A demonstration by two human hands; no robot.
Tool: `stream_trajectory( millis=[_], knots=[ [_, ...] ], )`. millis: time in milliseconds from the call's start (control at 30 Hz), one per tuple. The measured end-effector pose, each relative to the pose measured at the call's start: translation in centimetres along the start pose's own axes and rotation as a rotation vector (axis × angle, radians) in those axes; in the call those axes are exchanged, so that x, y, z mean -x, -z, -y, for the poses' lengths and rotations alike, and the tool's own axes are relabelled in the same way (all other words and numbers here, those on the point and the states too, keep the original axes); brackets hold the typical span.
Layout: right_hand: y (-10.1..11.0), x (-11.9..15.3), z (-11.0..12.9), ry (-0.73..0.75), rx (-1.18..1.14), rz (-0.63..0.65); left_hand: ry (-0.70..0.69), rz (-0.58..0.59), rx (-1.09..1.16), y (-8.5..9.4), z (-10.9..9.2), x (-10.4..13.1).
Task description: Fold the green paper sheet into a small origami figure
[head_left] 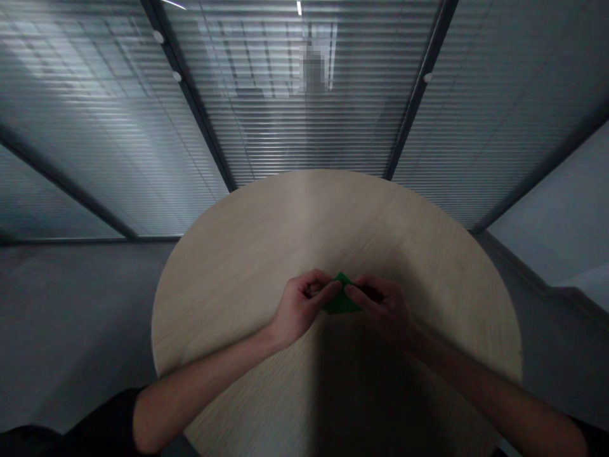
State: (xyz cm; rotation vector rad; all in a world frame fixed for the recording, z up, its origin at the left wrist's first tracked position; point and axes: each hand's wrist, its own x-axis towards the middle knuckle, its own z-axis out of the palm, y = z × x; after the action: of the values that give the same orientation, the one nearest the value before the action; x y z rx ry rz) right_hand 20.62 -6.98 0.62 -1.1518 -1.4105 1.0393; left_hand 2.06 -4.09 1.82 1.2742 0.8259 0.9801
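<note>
Between my two hands is a small piece of folded green paper (343,303), roughly triangular, with its point facing away from me. My left hand (304,304) pinches its left side, thumb on top and fingers curled behind. On the right side, my right hand (384,306) grips it the same way, its thumb close to the left thumb near the top point. The fingers behind the paper are partly hidden. Both hands are just above or resting on the round wooden table (228,266); I cannot tell which.
The table's curved far edge reaches a glass wall with horizontal blinds (309,139) and dark frame posts (413,95). A dark shadow falls across the near middle of the tabletop. Grey floor (71,330) shows on the left, and a pale wall (561,216) stands at right.
</note>
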Motion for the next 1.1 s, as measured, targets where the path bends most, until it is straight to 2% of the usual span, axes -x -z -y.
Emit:
stream_trajectory(
  millis=[533, 1100],
  knots=[
    [0.03, 0.16, 0.11, -0.004, 0.025, 0.016, -0.065, -0.029, -0.025, -0.09, -0.32, 0.25],
    [0.10, -0.03, 0.26, -0.004, -0.010, 0.024, 0.000, -0.012, -0.007, -0.16, -0.17, 0.28]
  ],
)
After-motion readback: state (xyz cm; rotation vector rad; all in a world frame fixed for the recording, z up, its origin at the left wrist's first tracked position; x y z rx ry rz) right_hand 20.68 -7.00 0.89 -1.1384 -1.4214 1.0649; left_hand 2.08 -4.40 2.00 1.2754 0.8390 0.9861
